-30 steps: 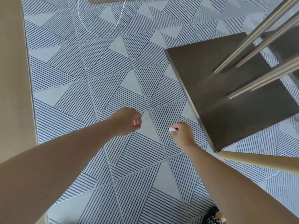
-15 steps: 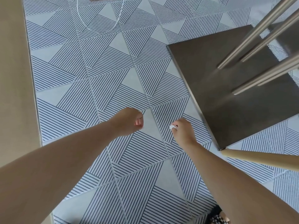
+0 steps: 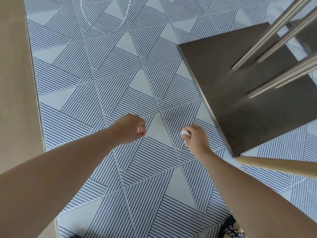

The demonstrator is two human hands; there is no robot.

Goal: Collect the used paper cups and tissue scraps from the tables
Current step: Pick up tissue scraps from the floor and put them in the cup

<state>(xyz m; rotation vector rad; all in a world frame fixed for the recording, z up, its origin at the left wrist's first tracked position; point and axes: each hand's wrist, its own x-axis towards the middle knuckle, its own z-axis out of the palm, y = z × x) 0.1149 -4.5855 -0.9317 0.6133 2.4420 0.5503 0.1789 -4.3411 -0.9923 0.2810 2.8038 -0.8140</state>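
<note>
Head view: right hand (image 3: 195,140) mostly hides tissue scrap (image 3: 186,133).

Counted two hands, left hand (image 3: 128,130) and right hand (image 3: 195,140); one tissue scrap (image 3: 185,133) left of one steel base plate (image 3: 240,117); four metal rods (image 3: 267,31) on it; one wooden leg (image 3: 274,166); one white cable (image 3: 122,23).

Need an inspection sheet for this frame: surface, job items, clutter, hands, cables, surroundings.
Surface: striped tile floor; no tabletop in view.
Job's things: tissue scrap in the right hand; paper cups, nothing seen.
Clutter: nothing seen.
Hands: right hand pinches the scrap; left hand curled, nothing visible in it.
Cables: thin white cable looped on the floor at the top.
Surroundings: metal base plate with metal legs at right, wooden leg by its near corner, beige panel at left.
</note>
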